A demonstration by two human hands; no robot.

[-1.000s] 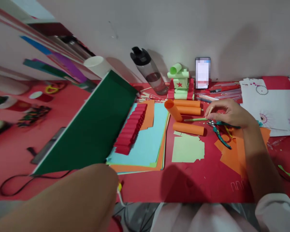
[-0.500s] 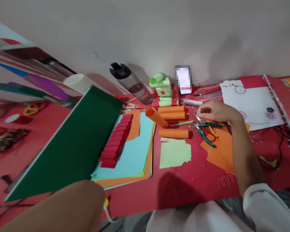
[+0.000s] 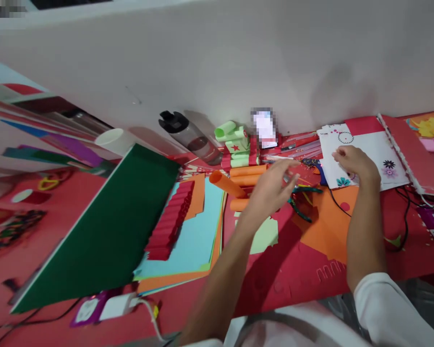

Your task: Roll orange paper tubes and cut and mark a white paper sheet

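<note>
My left hand [image 3: 269,189] reaches over the orange paper rolls [image 3: 248,170], its thumb and fingers apart. Under and beside its fingertips lie pliers with teal handles [image 3: 301,208], partly covered by the hand. My right hand [image 3: 355,163] is curled above a white printed sheet [image 3: 369,144] with flower designs. Its fingertips are pressed together, and whatever may be between them is too small to make out. Between the hands lies a blue tool [image 3: 322,173] trailing a black cord. Orange paper sheets [image 3: 325,226] and a pale green paper piece [image 3: 268,237] lie nearer to me.
On the left a dark green board [image 3: 101,231] leans beside light blue paper [image 3: 198,231] bearing a folded red paper strip [image 3: 171,219]. A water bottle [image 3: 193,140], green paper rolls [image 3: 237,144] and a phone [image 3: 264,127] stand along the wall. A white plug [image 3: 117,307] sits in front.
My left arm has swung from the lower left to over the orange rolls and pliers. My right hand has moved right, away from the scissors, to above the white sheet. The view has shifted slightly.
</note>
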